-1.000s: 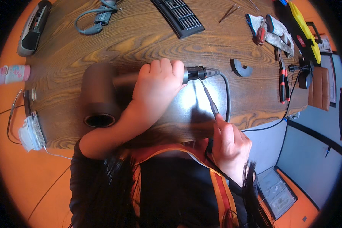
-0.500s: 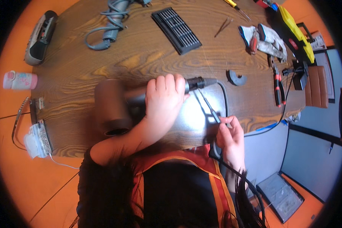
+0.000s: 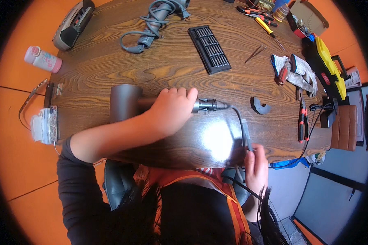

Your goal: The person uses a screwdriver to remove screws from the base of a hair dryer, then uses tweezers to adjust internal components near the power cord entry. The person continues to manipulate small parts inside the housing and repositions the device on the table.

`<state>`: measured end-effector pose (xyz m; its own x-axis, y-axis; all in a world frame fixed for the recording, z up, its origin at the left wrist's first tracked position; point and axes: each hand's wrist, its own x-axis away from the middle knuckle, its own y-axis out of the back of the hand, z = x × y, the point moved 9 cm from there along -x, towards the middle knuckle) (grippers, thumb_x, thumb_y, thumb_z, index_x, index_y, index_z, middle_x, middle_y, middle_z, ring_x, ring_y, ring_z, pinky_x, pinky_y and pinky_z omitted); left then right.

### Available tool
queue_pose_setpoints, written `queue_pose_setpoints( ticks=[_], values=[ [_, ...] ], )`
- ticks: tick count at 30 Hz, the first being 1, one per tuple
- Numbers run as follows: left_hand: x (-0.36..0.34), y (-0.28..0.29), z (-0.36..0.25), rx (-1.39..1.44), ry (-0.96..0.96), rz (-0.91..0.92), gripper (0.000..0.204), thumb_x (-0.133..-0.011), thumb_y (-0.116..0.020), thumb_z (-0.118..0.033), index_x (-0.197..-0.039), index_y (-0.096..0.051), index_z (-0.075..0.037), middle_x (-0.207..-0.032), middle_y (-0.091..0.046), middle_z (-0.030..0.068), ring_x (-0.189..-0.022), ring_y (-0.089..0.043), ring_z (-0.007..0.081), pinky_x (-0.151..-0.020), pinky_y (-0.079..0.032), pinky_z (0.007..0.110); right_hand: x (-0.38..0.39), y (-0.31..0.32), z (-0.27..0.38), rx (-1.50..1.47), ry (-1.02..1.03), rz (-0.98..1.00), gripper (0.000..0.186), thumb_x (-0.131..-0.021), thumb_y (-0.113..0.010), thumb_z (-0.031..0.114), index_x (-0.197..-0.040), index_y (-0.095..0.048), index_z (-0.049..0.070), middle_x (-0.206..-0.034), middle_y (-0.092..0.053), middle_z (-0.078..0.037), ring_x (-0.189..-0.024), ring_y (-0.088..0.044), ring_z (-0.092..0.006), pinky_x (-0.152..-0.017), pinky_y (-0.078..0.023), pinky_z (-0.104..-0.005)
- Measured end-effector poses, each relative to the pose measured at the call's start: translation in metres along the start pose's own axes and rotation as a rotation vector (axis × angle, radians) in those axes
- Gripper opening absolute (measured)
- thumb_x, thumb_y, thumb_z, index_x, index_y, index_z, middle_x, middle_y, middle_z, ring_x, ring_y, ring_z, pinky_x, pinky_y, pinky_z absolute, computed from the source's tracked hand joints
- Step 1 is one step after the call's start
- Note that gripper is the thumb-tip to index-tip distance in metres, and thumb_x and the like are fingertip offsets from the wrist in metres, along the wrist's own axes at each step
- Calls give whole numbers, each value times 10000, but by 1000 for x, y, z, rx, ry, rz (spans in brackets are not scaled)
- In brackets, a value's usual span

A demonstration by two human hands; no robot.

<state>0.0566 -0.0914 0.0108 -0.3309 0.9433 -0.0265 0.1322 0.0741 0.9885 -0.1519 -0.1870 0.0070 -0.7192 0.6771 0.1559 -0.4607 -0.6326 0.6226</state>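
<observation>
My left hand (image 3: 171, 110) is wrapped round the handle of a grey hair dryer (image 3: 124, 102), which lies sideways over the table with its barrel to the left. At the handle's right end the inner part (image 3: 206, 105) is exposed, followed by a ribbed sleeve and a grey cord (image 3: 238, 114). My right hand (image 3: 255, 165) pinches a slim grey screwdriver (image 3: 246, 136) near the table's front edge, pointing away from me and close alongside the cord. A dark C-shaped piece (image 3: 259, 106) rests to the right of the cord.
Beyond the dryer lie a black bit case (image 3: 209, 49) and a grey styling tool (image 3: 153, 24) wrapped in its cord. To the right are tweezers (image 3: 255, 54), gloves (image 3: 298, 73), pliers (image 3: 302, 118) and a yellow-and-black toolbox (image 3: 327, 65). A pink bottle (image 3: 45, 59) stands left.
The screwdriver tip has left the exposed end of the handle, and my right hand has drawn back toward me. The dryer's barrel has turned slightly. The whole view has shifted.
</observation>
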Motion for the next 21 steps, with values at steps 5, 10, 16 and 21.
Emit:
queue_pose_setpoints(
  ticks=[5,10,16,21],
  values=[
    [-3,15,19,303,24,101,416,-748,-708,-218,-955,-414,-8,-794,-581,201,-732,-597,376,-639,-471,430,-10,10,-9,-321,100,-183,96,-925,-456,62,-831,-457,45,-605,-430,15,-526,-374,-49,-483,-292,-204],
    [-6,33,25,520,-64,56,385,-728,-713,-212,-934,-472,7,-729,-575,195,-689,-591,360,-605,-442,408,-37,0,13,-398,192,-50,290,-893,-529,63,-623,-431,21,-529,-386,0,-509,-367,-82,-485,-304,-254],
    [-2,43,25,633,-78,85,352,-724,-681,-200,-944,-531,30,-750,-607,201,-731,-614,322,-653,-464,387,-50,-16,59,-170,341,200,277,-942,-470,128,-683,-477,32,-540,-474,5,-490,-432,-66,-476,-333,-222],
    [21,52,-1,787,34,23,407,-747,-709,-169,-1045,-490,1,-712,-588,142,-642,-608,259,-580,-441,334,-40,4,85,-334,461,50,184,-923,-477,65,-744,-500,30,-558,-448,38,-487,-404,-24,-441,-276,-185]
  ],
)
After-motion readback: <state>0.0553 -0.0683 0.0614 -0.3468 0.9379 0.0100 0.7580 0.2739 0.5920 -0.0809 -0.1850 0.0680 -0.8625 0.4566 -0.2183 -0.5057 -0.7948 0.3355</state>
